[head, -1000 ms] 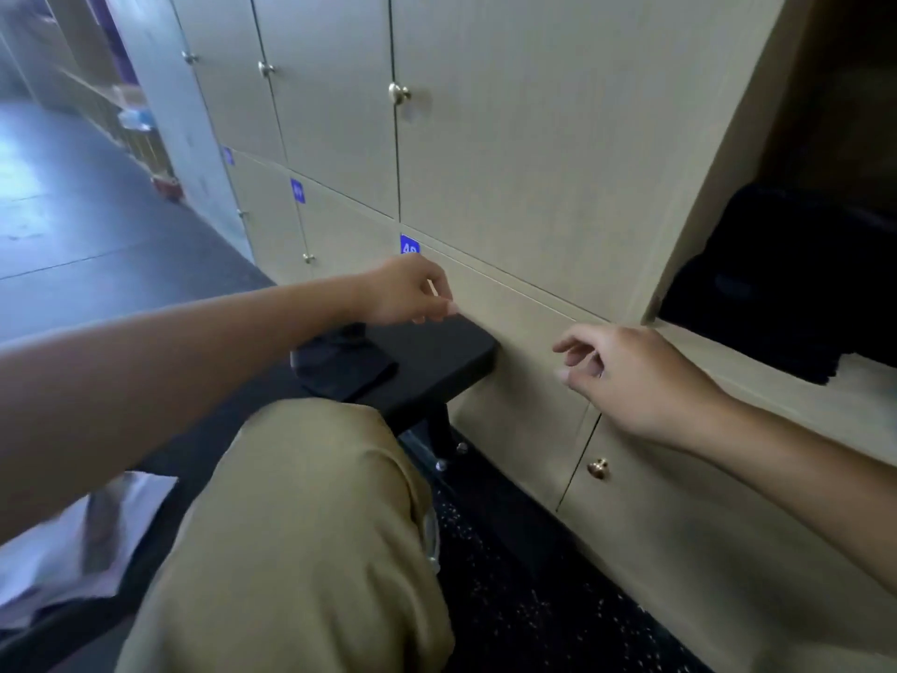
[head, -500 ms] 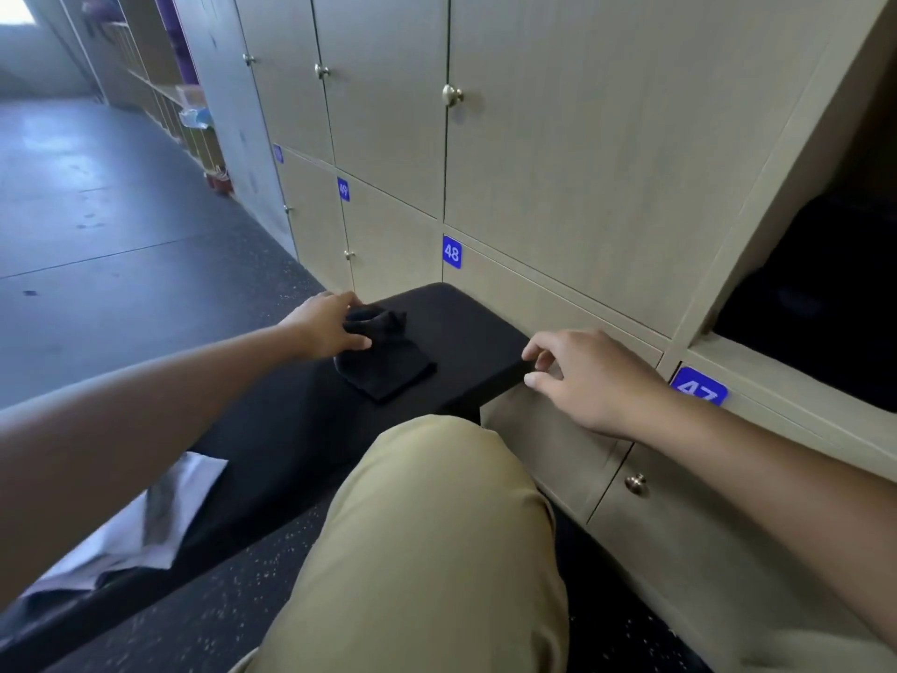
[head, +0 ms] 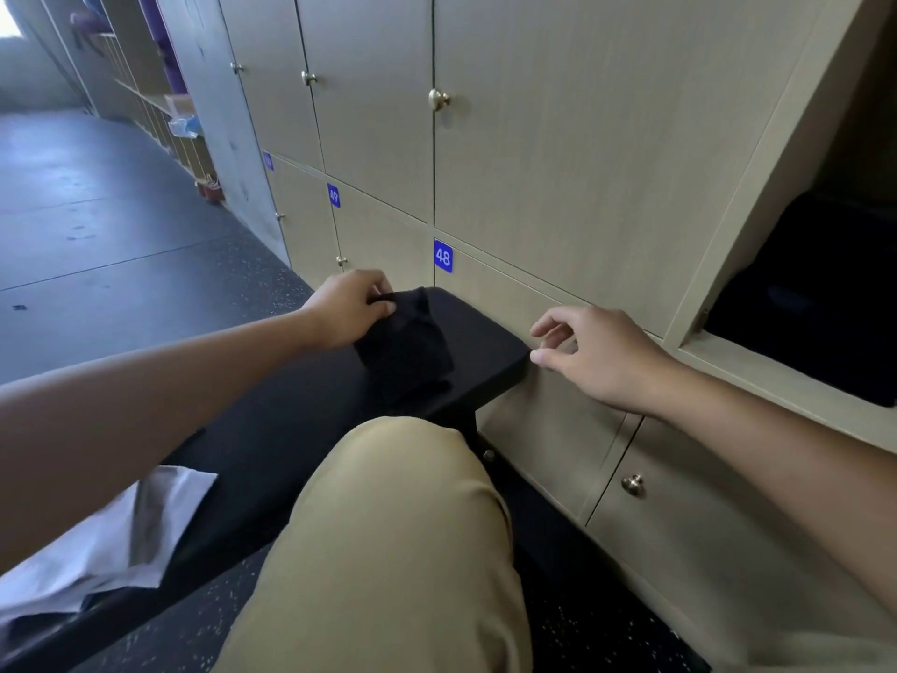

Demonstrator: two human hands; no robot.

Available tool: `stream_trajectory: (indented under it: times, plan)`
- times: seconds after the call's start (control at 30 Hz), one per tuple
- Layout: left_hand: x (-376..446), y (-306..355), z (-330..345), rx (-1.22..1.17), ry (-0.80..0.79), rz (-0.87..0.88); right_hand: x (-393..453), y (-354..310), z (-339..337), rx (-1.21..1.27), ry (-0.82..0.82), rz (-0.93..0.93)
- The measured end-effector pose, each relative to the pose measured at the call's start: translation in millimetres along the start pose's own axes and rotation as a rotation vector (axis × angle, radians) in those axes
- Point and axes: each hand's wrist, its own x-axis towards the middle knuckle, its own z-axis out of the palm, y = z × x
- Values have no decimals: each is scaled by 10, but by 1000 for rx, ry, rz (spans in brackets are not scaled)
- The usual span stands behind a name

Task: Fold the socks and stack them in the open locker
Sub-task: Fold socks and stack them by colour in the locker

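Socks point(head: 405, 347) on bench point(head: 272, 429), pinched by left hand point(head: 352, 308); right hand point(head: 602, 354) loose, empty; knee point(head: 398, 527) blocks foreground.

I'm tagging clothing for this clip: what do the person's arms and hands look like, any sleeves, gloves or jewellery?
Both forearms are bare right to the frame edges, so no sleeves show. The left hand and right hand wear no gloves, and no rings, watch or wristbands are visible. The only clothing in view is khaki trousers over the raised knee.
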Motion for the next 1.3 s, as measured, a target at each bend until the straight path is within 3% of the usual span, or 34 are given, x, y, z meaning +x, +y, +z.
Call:
stream_trajectory:
  times: [0.2,0.5,0.6,0.67,0.8,1.0,1.17,1.3]
  plan:
    - [-4,549,-155,-251,-163,135,-30,28,-130,218,8,54]
    - [-90,1394,-127,-594,-411,274,-239,132,-343,736,-133,106]
    - [-101,1583,-8,-654,-368,218,-275,192,-417,863,-39,189]
    - [-92,1668,87,-615,-249,168,-297,223,-459,904,33,242]
    - [-184,1850,244,-538,-45,267,-376,242,-547,1027,107,300]
    - [-464,2111,336,-580,-190,394,-493,221,-665,1198,75,311]
    - [-516,2195,385,-658,-242,301,-599,256,-798,1368,73,304]
    - [-519,2288,412,-753,-273,219,-665,300,-830,1365,56,260]
